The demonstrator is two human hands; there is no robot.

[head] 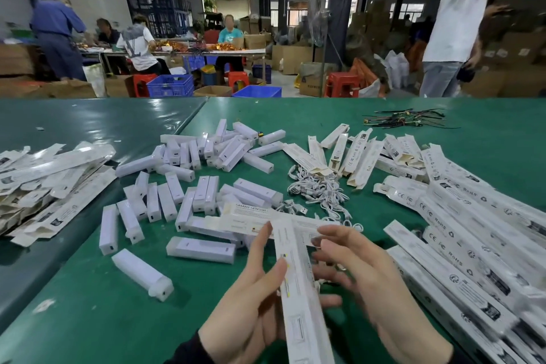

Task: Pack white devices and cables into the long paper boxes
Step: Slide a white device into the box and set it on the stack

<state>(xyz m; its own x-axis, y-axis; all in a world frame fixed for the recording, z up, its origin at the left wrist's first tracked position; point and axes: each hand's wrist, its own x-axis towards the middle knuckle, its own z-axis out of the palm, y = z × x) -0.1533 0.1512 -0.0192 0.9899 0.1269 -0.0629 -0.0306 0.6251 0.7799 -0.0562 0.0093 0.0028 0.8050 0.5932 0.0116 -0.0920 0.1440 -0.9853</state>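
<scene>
My left hand holds a long white paper box lengthwise, thumb on its top face and fingers underneath. My right hand hovers at the box's right side with fingers spread and blurred; whether it touches the box is unclear. Another printed box lies crosswise just beyond the held one. Several white devices are scattered over the green table. A tangle of white cables lies in the middle.
Packed long boxes are stacked at the right. Open boxes lie behind the cables, flat ones at the left. Dark wires lie at the far right. People work at a far table; one stands at the right.
</scene>
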